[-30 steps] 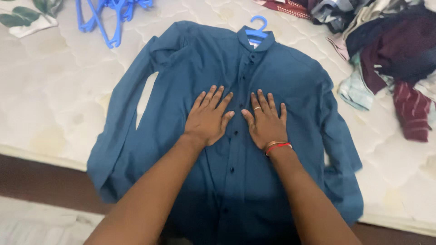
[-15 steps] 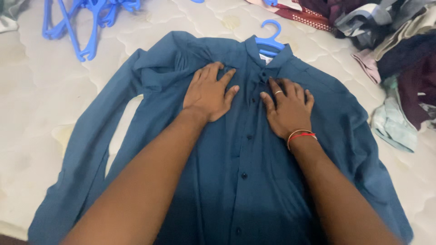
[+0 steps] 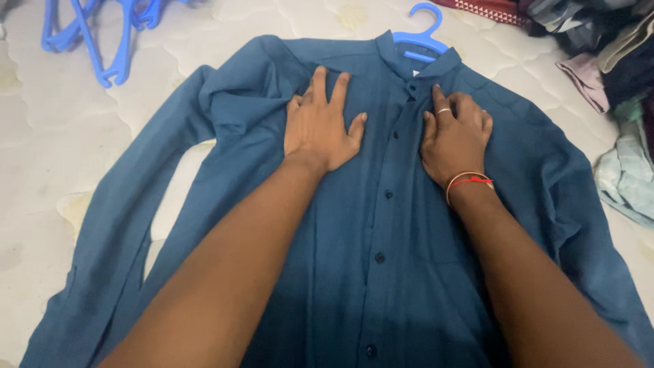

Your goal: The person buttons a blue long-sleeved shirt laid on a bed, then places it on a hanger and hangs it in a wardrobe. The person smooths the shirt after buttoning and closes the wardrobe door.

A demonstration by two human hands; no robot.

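A dark teal button-up shirt [image 3: 368,225] lies front side up on a white quilted mattress [image 3: 54,157], on a blue hanger [image 3: 424,42] whose hook sticks out above the collar. My left hand [image 3: 321,123] rests flat on the shirt's chest left of the button line, fingers spread and pointing at the shoulder. My right hand [image 3: 455,136] presses on the chest just right of the collar, its fingers partly curled, with a ring and a red and gold bracelet at the wrist. Neither hand grips anything.
A bunch of blue hangers [image 3: 95,34] lies at the upper left of the mattress. A heap of mixed clothes [image 3: 613,54] sits at the upper right, with a pale green piece [image 3: 630,177] beside the shirt's right sleeve.
Both hands have slid up the shirt from mid chest to just below the collar and shoulders. The view has moved closer to the shirt.
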